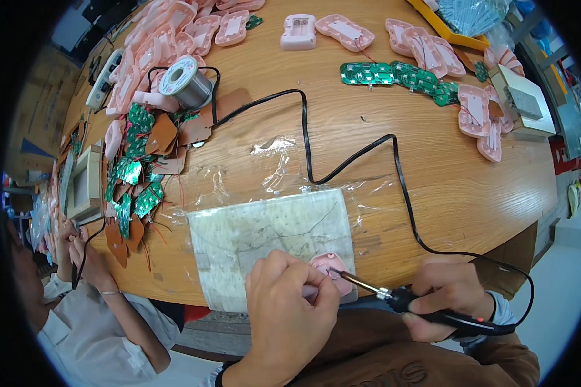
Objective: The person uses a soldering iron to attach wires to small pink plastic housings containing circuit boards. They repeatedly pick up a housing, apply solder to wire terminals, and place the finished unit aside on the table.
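In my right hand (448,298) is a soldering iron (403,300) with a black handle, its metal tip slanting left onto a pink plastic shell (331,263). My left hand (289,300) is closed at the shell's left side, thumb and fingers pinched together against it. The fingers partly cover the shell, so I cannot make out the small part under the tip. Beneath them lies a stained whitish mat (265,226) at the table's near edge. The iron's black cord (403,184) runs across the table.
At the left, a solder spool (186,82) stands by heaped pink shells (164,42) and green circuit boards (135,171). More boards (368,74) and shells (474,109) lie at the far right, near a metal-topped box (523,100) and a yellow tray (448,26). A co-worker's hands (84,251) are at the left.
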